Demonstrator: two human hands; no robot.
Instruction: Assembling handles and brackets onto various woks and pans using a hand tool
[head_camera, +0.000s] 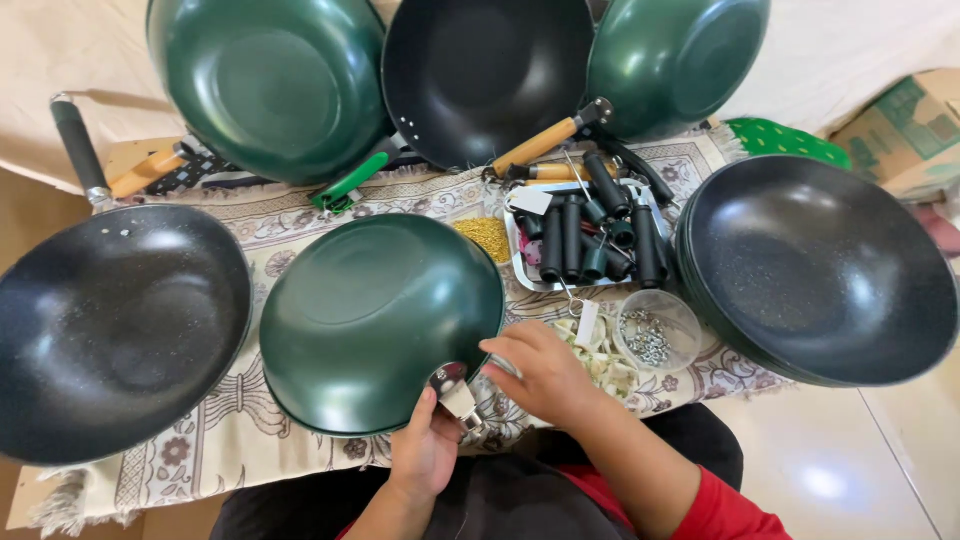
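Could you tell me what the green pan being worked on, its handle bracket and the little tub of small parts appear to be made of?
The green pan, steadied by the left hand and right hand, looks like enamel-coated or painted metal: glossy, with soft highlights. Its bracket seems bare metal, silvery and reflective. The tub looks like clear plastic; the shiny small parts inside show through it.

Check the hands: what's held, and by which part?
Left hand grips the metal handle bracket of the green wok, turned bottom-up. Right hand rests fingers at the same bracket; whether it holds a small part cannot be told.
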